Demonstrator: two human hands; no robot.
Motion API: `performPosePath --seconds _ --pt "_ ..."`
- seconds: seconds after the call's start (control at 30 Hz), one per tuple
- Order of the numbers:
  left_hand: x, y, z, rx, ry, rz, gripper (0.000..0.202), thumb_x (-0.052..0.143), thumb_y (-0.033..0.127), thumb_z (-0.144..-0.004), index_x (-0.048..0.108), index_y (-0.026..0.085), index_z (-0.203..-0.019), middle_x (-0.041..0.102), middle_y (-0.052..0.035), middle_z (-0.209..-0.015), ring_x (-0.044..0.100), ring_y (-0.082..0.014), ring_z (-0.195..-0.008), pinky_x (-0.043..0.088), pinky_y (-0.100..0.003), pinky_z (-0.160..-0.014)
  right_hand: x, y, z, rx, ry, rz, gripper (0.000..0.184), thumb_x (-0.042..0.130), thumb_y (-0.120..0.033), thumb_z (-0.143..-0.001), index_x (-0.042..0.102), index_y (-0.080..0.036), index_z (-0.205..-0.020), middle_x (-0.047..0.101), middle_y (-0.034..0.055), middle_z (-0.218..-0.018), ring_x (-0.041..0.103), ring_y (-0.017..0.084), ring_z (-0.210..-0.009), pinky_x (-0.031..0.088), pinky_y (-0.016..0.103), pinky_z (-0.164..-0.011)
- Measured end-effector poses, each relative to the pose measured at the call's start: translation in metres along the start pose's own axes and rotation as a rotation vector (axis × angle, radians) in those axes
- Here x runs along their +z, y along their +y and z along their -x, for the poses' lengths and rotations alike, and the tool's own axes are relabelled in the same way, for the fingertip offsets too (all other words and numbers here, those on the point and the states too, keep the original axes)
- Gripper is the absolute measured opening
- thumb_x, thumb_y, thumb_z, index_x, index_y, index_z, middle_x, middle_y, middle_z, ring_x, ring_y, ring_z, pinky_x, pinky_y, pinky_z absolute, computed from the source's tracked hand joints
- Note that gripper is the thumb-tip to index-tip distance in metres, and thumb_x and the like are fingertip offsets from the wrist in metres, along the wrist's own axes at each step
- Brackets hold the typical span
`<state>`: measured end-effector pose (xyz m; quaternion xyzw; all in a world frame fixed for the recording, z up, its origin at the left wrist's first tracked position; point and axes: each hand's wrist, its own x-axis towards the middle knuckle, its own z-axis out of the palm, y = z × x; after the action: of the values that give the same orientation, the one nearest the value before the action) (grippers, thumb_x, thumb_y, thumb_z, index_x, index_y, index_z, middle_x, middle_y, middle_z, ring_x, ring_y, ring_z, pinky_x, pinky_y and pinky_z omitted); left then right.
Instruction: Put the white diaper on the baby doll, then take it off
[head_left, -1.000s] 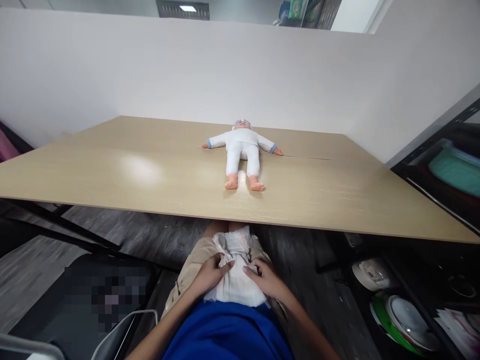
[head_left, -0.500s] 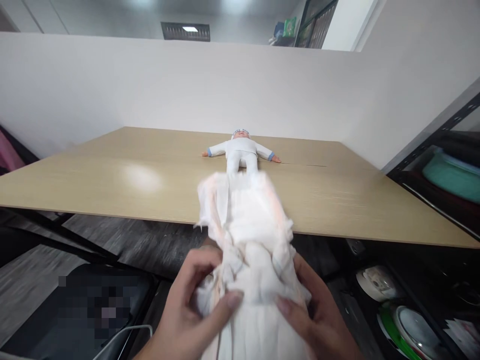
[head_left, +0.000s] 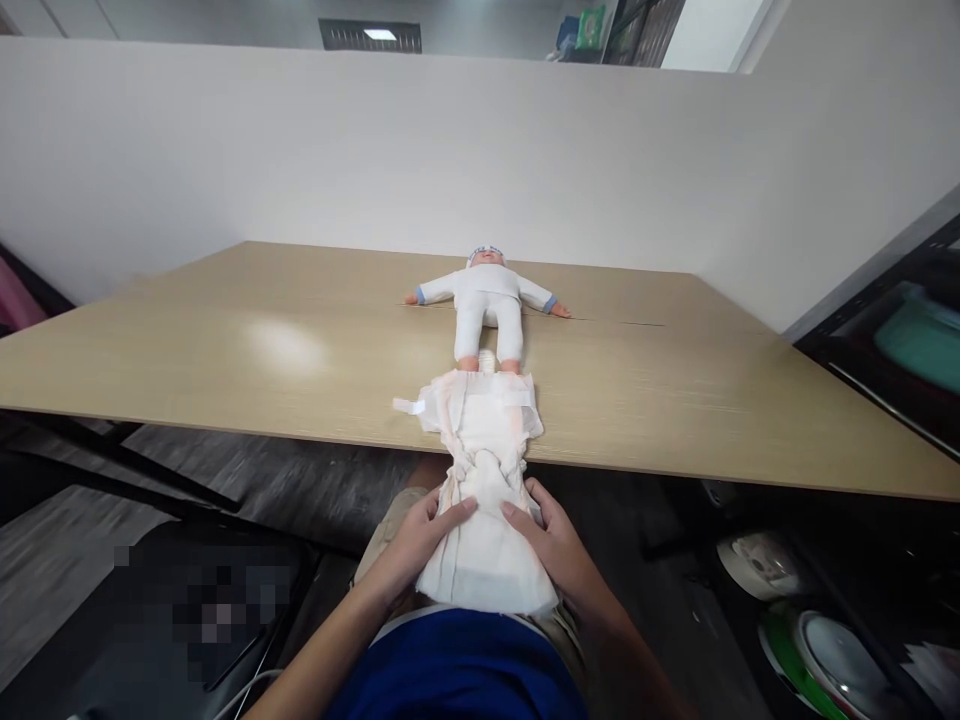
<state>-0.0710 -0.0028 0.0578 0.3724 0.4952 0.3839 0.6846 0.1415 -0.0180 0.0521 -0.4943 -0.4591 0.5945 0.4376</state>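
An unfolded white diaper point(head_left: 491, 480) stretches from the front edge of the table back toward my lap. Its far end, with a side tab sticking out to the left, rests on the tabletop. My left hand point(head_left: 431, 535) pinches the left side of the near part, thumb on top. On the opposite side my right hand point(head_left: 551, 530) grips it the same way. Just beyond the diaper's far end, a baby doll point(head_left: 487, 305) in white clothes lies on its back, arms spread and feet toward me.
The wooden table point(head_left: 225, 340) runs up to a white wall point(head_left: 480, 150). At the right stands a dark shelf with a teal item point(head_left: 926, 340); below it are a white and green object point(head_left: 817, 650) and other things. A black chair point(head_left: 97, 620) is at lower left.
The diaper has come down and nearer to me, its far end now lying on the table edge. Both hands have moved lower with it, and the doll's feet are now uncovered.
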Motion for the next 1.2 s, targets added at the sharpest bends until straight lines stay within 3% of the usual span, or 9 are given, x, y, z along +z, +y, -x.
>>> performPosePath --seconds 0.13,0.27,0.4,0.53,0.63,0.73,1.0,1.1,1.2 --pt "-0.002 -0.005 0.000 0.013 -0.010 0.002 0.066 0.096 0.065 -0.074 0.079 0.017 -0.116 0.085 -0.0115 -0.105 0.078 -0.0351 -0.111 0.061 -0.036 -0.089 -0.010 0.007 0.005 -0.246 0.243 0.338 0.041 0.075 -0.062 -0.098 0.061 -0.024 -0.107 0.073 0.0058 -0.103 0.068 0.023 -0.088 0.058 0.035 -0.075" --pt "-0.002 -0.005 0.002 0.109 -0.034 -0.106 0.066 0.085 0.068 -0.084 0.074 0.018 -0.126 0.082 -0.0136 -0.124 0.075 -0.0347 -0.122 0.059 -0.037 -0.098 -0.018 -0.019 -0.007 -0.520 0.533 0.621 0.034 0.073 -0.051 -0.101 0.063 -0.024 -0.120 0.073 0.0117 -0.116 0.068 0.027 -0.096 0.059 0.041 -0.080" --pt "-0.010 -0.001 0.009 0.289 0.047 -0.570 0.051 0.071 0.067 -0.097 0.069 0.022 -0.120 0.080 -0.0089 -0.117 0.075 -0.0324 -0.111 0.056 -0.041 -0.098 -0.030 -0.055 -0.048 -0.715 0.468 0.929 0.031 0.063 -0.037 -0.105 0.066 -0.024 -0.134 0.074 0.0144 -0.131 0.064 0.034 -0.122 0.054 0.052 -0.106" --pt "-0.019 0.012 0.016 0.534 0.250 -1.052 0.037 0.065 0.059 -0.104 0.066 0.023 -0.113 0.078 -0.0087 -0.110 0.071 -0.0333 -0.102 0.052 -0.044 -0.093 -0.042 -0.071 -0.096 -0.699 0.208 1.114 0.036 0.056 -0.028 -0.107 0.069 -0.020 -0.139 0.075 0.0143 -0.137 0.062 0.034 -0.128 0.049 0.053 -0.115" --pt "-0.016 0.031 0.009 0.803 0.393 -1.203 0.030 0.062 0.051 -0.109 0.067 0.022 -0.117 0.074 -0.0126 -0.121 0.065 -0.0356 -0.116 0.050 -0.049 -0.105 -0.045 -0.072 -0.113 -0.687 0.179 1.130 0.032 0.059 -0.028 -0.106 0.074 -0.020 -0.132 0.077 0.0142 -0.130 0.064 0.033 -0.121 0.049 0.050 -0.112" --pt "-0.005 0.054 -0.016 0.968 0.339 -1.277 0.033 0.060 0.046 -0.111 0.064 0.020 -0.131 0.068 -0.0157 -0.142 0.059 -0.0361 -0.133 0.046 -0.050 -0.114 -0.044 -0.070 -0.117 -0.678 0.216 1.108 0.023 0.063 -0.030 -0.104 0.078 -0.022 -0.119 0.078 0.0124 -0.121 0.066 0.032 -0.116 0.050 0.046 -0.108" --pt "-0.001 0.069 -0.084 0.934 0.117 -1.390 0.049 0.053 0.053 -0.115 0.062 0.020 -0.150 0.064 -0.0138 -0.157 0.056 -0.0364 -0.142 0.043 -0.055 -0.119 -0.065 -0.059 -0.108 -0.537 0.562 0.962 0.030 0.056 -0.047 -0.110 0.070 -0.022 -0.100 0.078 0.0067 -0.086 0.070 0.024 -0.076 0.049 0.035 -0.074" --pt "-0.006 0.064 -0.083 0.953 0.100 -1.390 0.050 0.051 0.053 -0.116 0.060 0.022 -0.154 0.063 -0.0118 -0.161 0.054 -0.0348 -0.146 0.038 -0.056 -0.124 -0.078 -0.059 -0.094 -0.521 0.645 0.946 0.026 0.058 -0.044 -0.107 0.069 -0.022 -0.098 0.079 0.0099 -0.091 0.071 0.028 -0.084 0.052 0.039 -0.080" --pt "-0.003 0.063 -0.078 0.950 0.091 -1.390 0.050 0.050 0.052 -0.116 0.061 0.022 -0.155 0.064 -0.0120 -0.161 0.053 -0.0345 -0.149 0.036 -0.057 -0.125 -0.066 -0.068 -0.074 -0.640 0.717 1.012 0.023 0.058 -0.039 -0.106 0.071 -0.020 -0.109 0.079 0.0150 -0.107 0.070 0.034 -0.104 0.053 0.049 -0.098"
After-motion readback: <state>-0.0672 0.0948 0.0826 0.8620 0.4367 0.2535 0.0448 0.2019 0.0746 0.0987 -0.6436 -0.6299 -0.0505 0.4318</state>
